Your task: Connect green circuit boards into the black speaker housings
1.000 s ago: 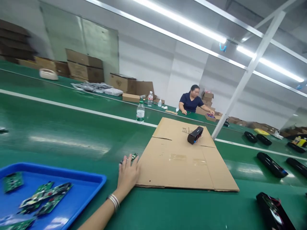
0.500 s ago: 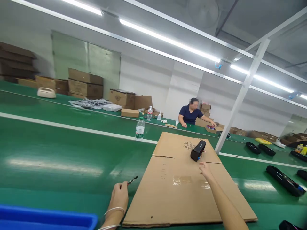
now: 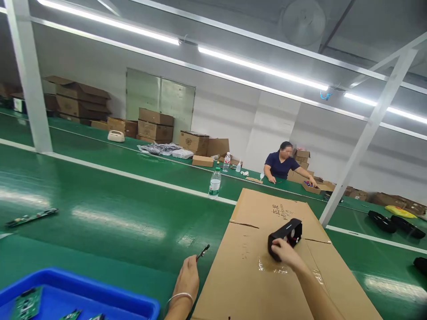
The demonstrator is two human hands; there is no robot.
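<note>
My right hand (image 3: 285, 252) is closed on the near end of a black speaker housing (image 3: 283, 233), tilted just over the cardboard sheet (image 3: 253, 289). Its open side faces right, with round silvery parts and a bit of red inside. To the left of the cardboard, my left hand (image 3: 187, 278) pinches a slim dark piece (image 3: 203, 252) that points up and right; what kind of piece it is cannot be made out. A blue tray (image 3: 133, 306) with several green circuit boards (image 3: 28, 304) stands left of that hand.
A narrow circuit board (image 3: 31, 218) lies on the green belt at the left. A water bottle (image 3: 215, 183) stands beyond the cardboard. Across the line sits a co-worker (image 3: 282, 166), a hand in a small box. Black housings (image 3: 382, 221) lie to the right, past a white post (image 3: 370, 133).
My right hand has taken hold of the speaker housing, which has turned and come nearer. The left hand keeps its slim piece. The view has swung left, showing more of the blue tray.
</note>
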